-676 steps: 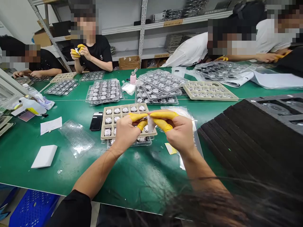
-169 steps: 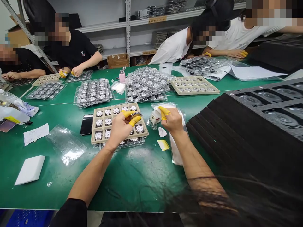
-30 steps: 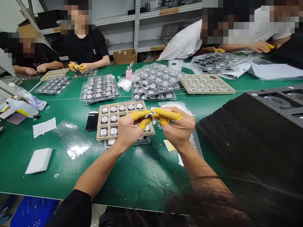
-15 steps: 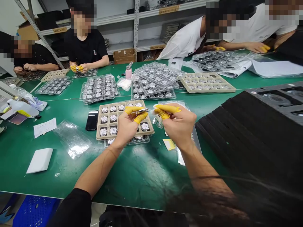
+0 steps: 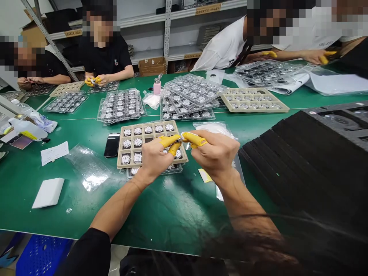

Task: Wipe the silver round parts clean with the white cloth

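Observation:
My left hand (image 5: 156, 156), with yellow finger cots on thumb and forefinger, pinches a small silver watch case (image 5: 179, 139), seen edge-on and mostly covered by the fingers. Against its right edge, my right hand (image 5: 215, 150) presses a small white piece of cloth (image 5: 183, 133) held between cotted fingertips. The fingertips of both hands nearly meet. Beneath and behind the left hand lies a beige compartment tray (image 5: 119, 148) with white-faced watch heads (image 5: 137, 157) in its cells. It rests on a clear plastic tray (image 5: 128, 174).
Clear trays of watch parts (image 5: 195, 90) are stacked behind, beside a pink pump bottle (image 5: 157, 86). A phone (image 5: 112, 145) lies left of the beige tray. Black foam sheets (image 5: 287, 153) rise at right. Several co-workers sit across the green table (image 5: 115, 214).
My right hand has moved left, bringing the white cloth up against the watch case. My left hand has turned slightly, and the case now shows less.

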`<action>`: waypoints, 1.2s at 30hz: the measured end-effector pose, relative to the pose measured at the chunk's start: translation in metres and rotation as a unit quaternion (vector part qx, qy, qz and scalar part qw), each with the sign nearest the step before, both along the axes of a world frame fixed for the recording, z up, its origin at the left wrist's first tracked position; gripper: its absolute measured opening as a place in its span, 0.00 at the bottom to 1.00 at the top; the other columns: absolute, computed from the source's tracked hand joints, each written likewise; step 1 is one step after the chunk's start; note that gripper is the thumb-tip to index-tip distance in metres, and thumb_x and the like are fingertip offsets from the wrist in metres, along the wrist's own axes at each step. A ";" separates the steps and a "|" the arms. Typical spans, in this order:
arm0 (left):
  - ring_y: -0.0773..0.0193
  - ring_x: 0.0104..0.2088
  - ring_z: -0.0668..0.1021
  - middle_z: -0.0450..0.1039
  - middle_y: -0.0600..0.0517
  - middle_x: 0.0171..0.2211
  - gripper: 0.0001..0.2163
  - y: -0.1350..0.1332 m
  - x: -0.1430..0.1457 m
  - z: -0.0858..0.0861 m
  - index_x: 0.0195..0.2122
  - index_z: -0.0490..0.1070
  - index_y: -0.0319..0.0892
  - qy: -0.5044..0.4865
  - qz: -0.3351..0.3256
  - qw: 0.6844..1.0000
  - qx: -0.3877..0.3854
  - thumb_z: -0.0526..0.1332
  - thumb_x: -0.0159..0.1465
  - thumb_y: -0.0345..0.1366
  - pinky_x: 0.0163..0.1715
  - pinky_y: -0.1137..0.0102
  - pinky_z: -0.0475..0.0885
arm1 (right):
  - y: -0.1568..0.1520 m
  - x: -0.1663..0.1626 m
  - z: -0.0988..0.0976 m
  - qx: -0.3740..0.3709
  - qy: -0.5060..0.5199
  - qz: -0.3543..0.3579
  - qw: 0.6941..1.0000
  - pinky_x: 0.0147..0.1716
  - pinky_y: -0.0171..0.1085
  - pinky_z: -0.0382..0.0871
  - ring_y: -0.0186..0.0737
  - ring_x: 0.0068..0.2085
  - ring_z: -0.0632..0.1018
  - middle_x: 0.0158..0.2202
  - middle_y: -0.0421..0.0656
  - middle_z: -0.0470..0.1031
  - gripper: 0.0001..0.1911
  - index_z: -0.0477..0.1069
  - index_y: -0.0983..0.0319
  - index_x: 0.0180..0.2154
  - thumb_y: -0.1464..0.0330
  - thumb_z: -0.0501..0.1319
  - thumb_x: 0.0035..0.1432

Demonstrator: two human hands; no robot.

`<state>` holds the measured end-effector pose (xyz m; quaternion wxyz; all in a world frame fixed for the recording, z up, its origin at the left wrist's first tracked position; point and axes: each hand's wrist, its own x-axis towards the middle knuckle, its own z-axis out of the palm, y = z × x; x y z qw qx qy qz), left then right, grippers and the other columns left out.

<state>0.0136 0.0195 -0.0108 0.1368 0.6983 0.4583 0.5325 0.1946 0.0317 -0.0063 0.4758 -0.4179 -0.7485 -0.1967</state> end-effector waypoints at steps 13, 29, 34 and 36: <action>0.58 0.39 0.84 0.86 0.45 0.42 0.21 0.012 0.005 0.008 0.43 0.85 0.38 -0.295 -0.101 0.910 -0.272 0.79 0.50 0.42 0.43 0.65 0.81 | 0.014 -0.012 -0.002 -0.375 0.396 0.178 0.819 0.23 0.36 0.68 0.35 0.27 0.74 0.34 0.43 0.83 0.19 0.85 0.58 0.38 0.53 0.73 0.50; 0.62 0.31 0.84 0.83 0.46 0.36 0.15 0.013 0.001 0.017 0.38 0.81 0.34 -0.354 -0.142 0.833 -0.401 0.79 0.51 0.35 0.40 0.62 0.85 | 0.017 -0.011 0.002 -0.414 0.445 0.192 0.771 0.17 0.31 0.61 0.28 0.21 0.66 0.28 0.41 0.80 0.20 0.83 0.60 0.34 0.53 0.75 0.43; 0.66 0.33 0.84 0.80 0.50 0.40 0.14 0.014 0.001 0.018 0.44 0.78 0.39 -0.328 -0.177 0.835 -0.404 0.75 0.59 0.33 0.42 0.65 0.84 | 0.015 -0.008 0.004 -0.415 0.400 0.190 0.795 0.22 0.33 0.69 0.33 0.26 0.74 0.31 0.42 0.83 0.14 0.84 0.58 0.34 0.58 0.74 0.46; 0.67 0.33 0.84 0.79 0.51 0.40 0.11 0.016 0.000 0.017 0.44 0.77 0.40 -0.338 -0.179 0.832 -0.402 0.73 0.61 0.31 0.44 0.66 0.84 | 0.017 -0.010 -0.001 -0.401 0.406 0.175 0.802 0.23 0.34 0.70 0.35 0.28 0.76 0.33 0.43 0.83 0.15 0.84 0.59 0.35 0.58 0.74 0.46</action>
